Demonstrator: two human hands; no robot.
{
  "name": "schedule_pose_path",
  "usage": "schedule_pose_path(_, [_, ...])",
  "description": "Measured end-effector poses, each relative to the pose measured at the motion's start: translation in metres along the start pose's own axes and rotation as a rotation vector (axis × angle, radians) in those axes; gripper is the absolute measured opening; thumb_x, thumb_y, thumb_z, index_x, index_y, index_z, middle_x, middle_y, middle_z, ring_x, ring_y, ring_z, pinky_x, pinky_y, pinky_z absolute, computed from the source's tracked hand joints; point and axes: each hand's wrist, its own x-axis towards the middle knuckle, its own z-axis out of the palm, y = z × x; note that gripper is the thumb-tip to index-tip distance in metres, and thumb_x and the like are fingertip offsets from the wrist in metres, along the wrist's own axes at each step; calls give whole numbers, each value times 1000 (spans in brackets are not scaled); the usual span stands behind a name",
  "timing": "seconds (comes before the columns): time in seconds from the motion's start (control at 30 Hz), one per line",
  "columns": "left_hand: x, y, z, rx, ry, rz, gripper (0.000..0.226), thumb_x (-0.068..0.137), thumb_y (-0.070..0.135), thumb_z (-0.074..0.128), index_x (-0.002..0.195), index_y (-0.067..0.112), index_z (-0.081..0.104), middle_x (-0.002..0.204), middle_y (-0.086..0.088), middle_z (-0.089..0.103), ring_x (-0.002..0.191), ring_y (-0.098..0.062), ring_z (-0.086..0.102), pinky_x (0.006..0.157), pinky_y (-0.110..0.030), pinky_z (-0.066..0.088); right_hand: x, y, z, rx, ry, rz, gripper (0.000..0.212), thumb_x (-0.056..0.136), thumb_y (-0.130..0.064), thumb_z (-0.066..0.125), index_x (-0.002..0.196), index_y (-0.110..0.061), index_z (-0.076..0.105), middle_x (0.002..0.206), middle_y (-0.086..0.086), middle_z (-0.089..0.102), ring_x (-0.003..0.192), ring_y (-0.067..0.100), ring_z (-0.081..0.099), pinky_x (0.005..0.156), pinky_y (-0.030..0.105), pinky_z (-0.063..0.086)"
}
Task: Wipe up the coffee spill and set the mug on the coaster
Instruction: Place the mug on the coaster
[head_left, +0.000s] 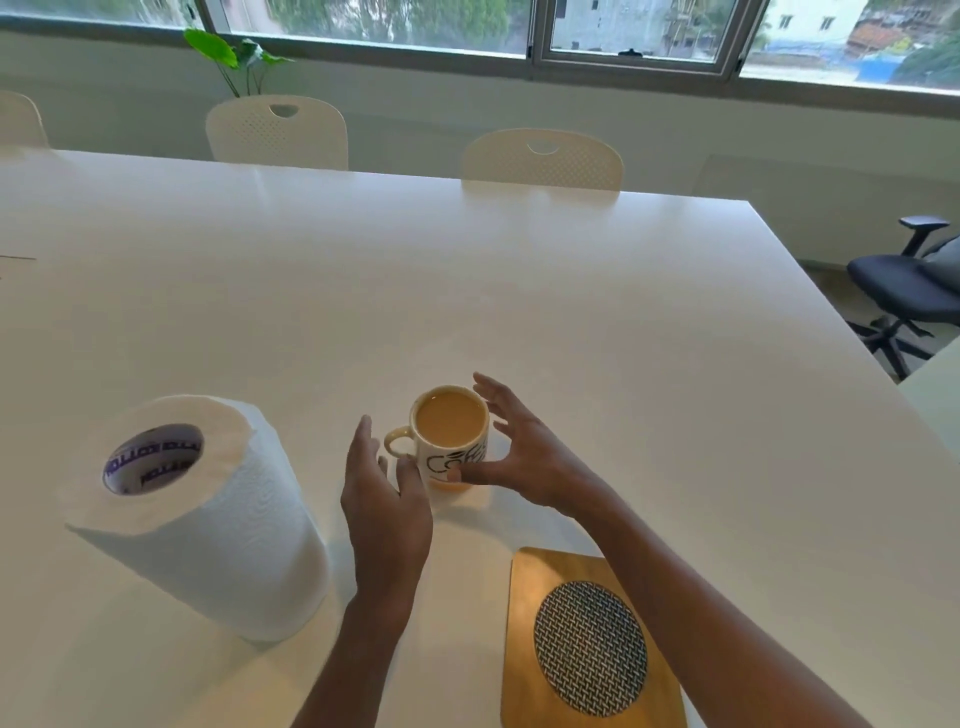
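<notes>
A cream mug (450, 441) full of milky coffee stands on the white table (467, 270), its handle pointing left. A thin ring of spilled coffee (451, 487) shows around its base. My left hand (387, 512) is open just left of the handle, fingers spread, not gripping. My right hand (511, 449) is open and curved around the mug's right side, thumb near the base, fingers close to the rim. A round woven black-and-white coaster (590, 648) lies on a wooden board (524, 597) at the near right.
A paper towel roll (200, 512) stands upright at the near left. White chairs (543, 158) line the table's far edge below a window. A black office chair (906, 291) sits past the table's right edge.
</notes>
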Motion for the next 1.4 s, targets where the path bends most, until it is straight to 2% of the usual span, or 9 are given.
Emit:
schedule_pose_path(0.2, [5, 8, 0, 90, 33, 35, 36, 106, 17, 56, 140, 9, 61, 132, -9, 71, 121, -23, 68, 93, -17, 45, 11, 7, -4, 19, -26, -36, 93, 77, -19, 94, 154, -27, 42, 148, -10, 57, 138, 2, 52, 114, 25, 44])
schedule_pose_path(0.3, [9, 6, 1, 104, 64, 50, 30, 106, 16, 55, 131, 8, 68, 123, -8, 76, 114, -23, 71, 91, -13, 44, 14, 10, -3, 9, 8, -60, 84, 76, -18, 95, 147, -24, 50, 138, -10, 63, 132, 6, 58, 112, 29, 50])
schedule_pose_path(0.43, [13, 2, 1, 108, 83, 61, 26, 105, 11, 55, 125, 11, 72, 113, -4, 79, 106, -22, 73, 93, -28, 53, 17, 12, -4, 7, 20, -87, 85, 74, -17, 95, 147, -23, 51, 138, -8, 64, 132, 8, 59, 113, 37, 51])
schedule_pose_path(0.67, [15, 3, 2, 106, 69, 78, 26, 104, 6, 56, 123, 11, 73, 111, -4, 79, 104, -23, 74, 94, -38, 58, 16, 12, -8, 15, 54, -109, 86, 71, -17, 97, 146, -20, 55, 137, -9, 67, 129, 6, 61, 110, 31, 53])
schedule_pose_path(0.87, [9, 14, -5, 118, 37, 153, 25, 104, 11, 58, 125, 11, 72, 113, -2, 79, 104, -20, 73, 95, -33, 57, 2, 4, -14, 34, 107, -149, 85, 70, -17, 98, 144, -19, 57, 134, -10, 69, 128, 5, 62, 105, 21, 53])
schedule_pose_path(0.97, [2, 24, -8, 95, 18, 181, 23, 104, 14, 59, 122, 15, 73, 108, 4, 78, 98, -16, 72, 89, -25, 52, -10, -1, -21, 35, 137, -175, 84, 71, -17, 98, 144, -20, 57, 134, -11, 69, 128, 5, 63, 106, 23, 53])
schedule_pose_path(1.17, [-18, 36, -11, 87, -47, 241, 25, 104, 16, 59, 124, 15, 73, 109, 3, 79, 97, -14, 71, 91, -28, 55, -46, -8, -33, 33, 196, -183, 84, 69, -20, 99, 143, -24, 58, 131, -15, 70, 126, 3, 63, 104, 19, 53])
schedule_pose_path(1.3, [-39, 41, -11, 62, -101, 251, 25, 103, 18, 59, 124, 18, 73, 109, 5, 79, 98, -13, 71, 89, -22, 53, -76, -7, -39, 28, 222, -166, 85, 69, -21, 99, 144, -25, 58, 132, -16, 70, 126, 1, 63, 103, 16, 52])
schedule_pose_path(1.4, [-55, 40, -9, 36, -147, 243, 25, 104, 16, 59, 123, 19, 74, 109, 6, 79, 100, -13, 73, 93, -32, 60, -100, -4, -43, 17, 244, -142, 86, 68, -23, 100, 144, -27, 58, 132, -18, 70, 127, 1, 63, 104, 17, 52])
